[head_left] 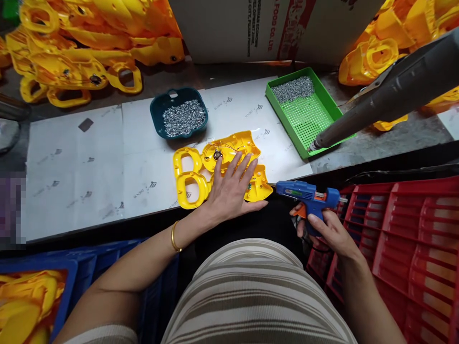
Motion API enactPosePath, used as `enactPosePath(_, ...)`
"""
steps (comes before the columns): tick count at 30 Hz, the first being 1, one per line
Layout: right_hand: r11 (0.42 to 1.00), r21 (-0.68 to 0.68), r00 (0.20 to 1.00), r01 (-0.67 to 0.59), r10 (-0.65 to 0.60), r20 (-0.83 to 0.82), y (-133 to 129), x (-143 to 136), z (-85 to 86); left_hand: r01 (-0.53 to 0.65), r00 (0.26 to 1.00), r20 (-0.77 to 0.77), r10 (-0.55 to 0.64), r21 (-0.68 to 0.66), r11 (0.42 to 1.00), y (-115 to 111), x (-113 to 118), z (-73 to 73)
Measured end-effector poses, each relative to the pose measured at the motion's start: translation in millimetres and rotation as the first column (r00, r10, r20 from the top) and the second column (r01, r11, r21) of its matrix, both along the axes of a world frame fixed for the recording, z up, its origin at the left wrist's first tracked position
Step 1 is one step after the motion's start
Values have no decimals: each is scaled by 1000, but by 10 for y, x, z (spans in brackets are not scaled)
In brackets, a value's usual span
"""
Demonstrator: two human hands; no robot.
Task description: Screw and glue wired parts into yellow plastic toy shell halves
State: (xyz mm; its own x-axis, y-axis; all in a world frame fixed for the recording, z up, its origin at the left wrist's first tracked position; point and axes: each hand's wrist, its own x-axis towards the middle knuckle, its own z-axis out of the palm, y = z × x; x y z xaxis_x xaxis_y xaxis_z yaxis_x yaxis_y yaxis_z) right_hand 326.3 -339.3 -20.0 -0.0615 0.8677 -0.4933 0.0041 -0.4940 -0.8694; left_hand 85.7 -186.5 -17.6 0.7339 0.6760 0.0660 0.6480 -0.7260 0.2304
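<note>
Here my left hand (229,191) lies flat, fingers spread, pinning the yellow moulded plastic shell (222,167) steady, while my right hand (324,229) clenches the blue glue gun (304,193), nozzle towards it.

You had two bare hands in view: your left hand (229,191) at 12 o'clock from your body, your right hand (328,231) at 2 o'clock. There was one blue glue gun (304,193), one yellow toy shell (218,169), two screw containers, a teal bowl (179,114) at 11 o'clock and a green tray (308,112) at 1 o'clock, and one cardboard box (272,28).
</note>
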Motion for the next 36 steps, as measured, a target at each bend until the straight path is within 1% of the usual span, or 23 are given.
enactPosePath(2, 1000, -25, 999, -14, 15, 42, -2, -1, 47, -6, 1000, 0, 6, 3, 1000, -6, 3, 3)
enactPosePath(4, 999, -22, 991, -40, 42, 127, -2, -8, 105, -13, 1000, -3, 13, 1, 1000, -12, 9, 14)
enactPosePath(8, 994, 72, 949, -82, 55, 311, 26, -42, 237, -16, 1000, -6, 16, -6, 1000, -22, 19, 35)
enactPosePath(11, 987, 117, 921, -109, 56, 385, 61, -75, 322, -16, 1000, -2, 16, -5, 1000, -25, 23, 36)
enactPosePath(16, 983, 128, 870, -129, 50, 491, 61, -132, 394, -32, 999, -4, 32, 1, 999, -39, 33, 34)
enactPosePath(21, 984, 126, 829, -122, 31, 559, 16, -172, 396, -50, 999, 3, 50, 4, 999, -56, 46, 43)
enactPosePath(25, 982, 113, 800, -149, 53, 597, 13, -185, 400, -61, 998, 1, 61, -6, 998, -60, 58, 55)
enactPosePath(29, 984, 103, 777, -146, 50, 627, 27, -202, 433, -68, 998, -9, 68, -16, 998, -61, 66, 59)
enactPosePath(36, 990, 67, 802, -126, 62, 594, 24, -202, 414, -66, 998, -6, 66, -21, 998, -62, 66, 47)
